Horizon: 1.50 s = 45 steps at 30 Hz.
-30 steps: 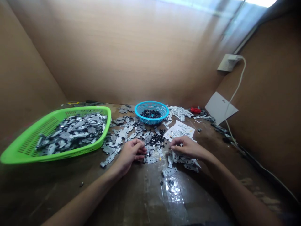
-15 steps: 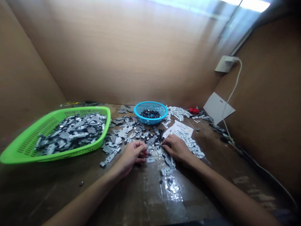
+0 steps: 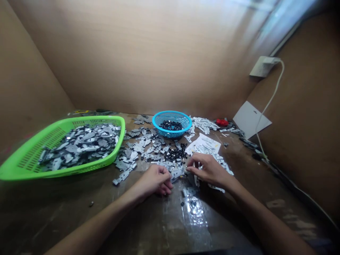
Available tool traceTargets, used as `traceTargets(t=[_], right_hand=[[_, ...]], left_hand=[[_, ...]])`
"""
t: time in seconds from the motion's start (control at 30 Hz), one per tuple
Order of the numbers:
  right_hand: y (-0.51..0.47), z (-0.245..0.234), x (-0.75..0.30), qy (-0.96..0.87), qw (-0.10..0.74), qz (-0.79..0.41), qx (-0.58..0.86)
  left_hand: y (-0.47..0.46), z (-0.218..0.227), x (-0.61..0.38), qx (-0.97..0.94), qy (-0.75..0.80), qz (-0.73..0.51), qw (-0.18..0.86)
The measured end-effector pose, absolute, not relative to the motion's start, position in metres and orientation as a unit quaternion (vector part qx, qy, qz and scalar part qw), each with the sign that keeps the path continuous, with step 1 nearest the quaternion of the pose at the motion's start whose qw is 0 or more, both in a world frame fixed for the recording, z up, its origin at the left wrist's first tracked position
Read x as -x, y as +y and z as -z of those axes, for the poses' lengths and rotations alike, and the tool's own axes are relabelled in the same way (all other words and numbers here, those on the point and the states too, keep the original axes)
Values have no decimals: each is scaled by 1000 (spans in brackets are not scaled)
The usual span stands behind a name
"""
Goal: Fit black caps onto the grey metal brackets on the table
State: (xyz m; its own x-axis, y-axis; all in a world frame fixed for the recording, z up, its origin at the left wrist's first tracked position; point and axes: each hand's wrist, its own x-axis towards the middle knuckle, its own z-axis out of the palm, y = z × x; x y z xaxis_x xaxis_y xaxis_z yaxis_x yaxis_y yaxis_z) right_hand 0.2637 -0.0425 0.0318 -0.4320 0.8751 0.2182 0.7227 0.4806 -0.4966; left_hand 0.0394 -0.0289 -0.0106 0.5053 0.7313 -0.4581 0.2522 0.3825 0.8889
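Note:
My left hand rests curled on the wooden table, its fingers hiding whatever lies under them. My right hand hangs just above loose stamped metal plates, its fingertips close to a grey plate between my hands. Behind that plate lies a heap of small black parts. Under my right fingers, more plates lie on a white paper sheet. I cannot tell whether either hand grips a part.
A green plastic basket heaped with metal plates stands at the left. A blue round basket holds black parts at the back. Farther right are a red object, a white card, and a wall socket with a white cable.
My right hand has moved right, with its fingers lifted and bent over the plates. My left hand has shifted slightly right. The view has tilted a little.

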Motion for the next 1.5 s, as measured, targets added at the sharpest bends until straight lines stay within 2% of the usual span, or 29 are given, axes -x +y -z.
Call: traceTargets(t=[0.13,0.47,0.7,0.9,1.5], right_hand=[[-45,-28,-257,-840,231,-186,455],[-47,-20,-255,-865,184,-113,454],[-46,-23,-259,-847,210,-121,473],[-21,-1,-272,-801,244,-83,540],[-5,5,-275,-868,142,-31,475]], left_hand=[[-30,9,-41,-532,469,-176,683],[-30,4,-41,-521,473,-177,688],[-30,2,-40,-518,474,-176,690],[-30,5,-39,-526,464,-164,694],[-30,9,-38,-536,451,-166,694]])
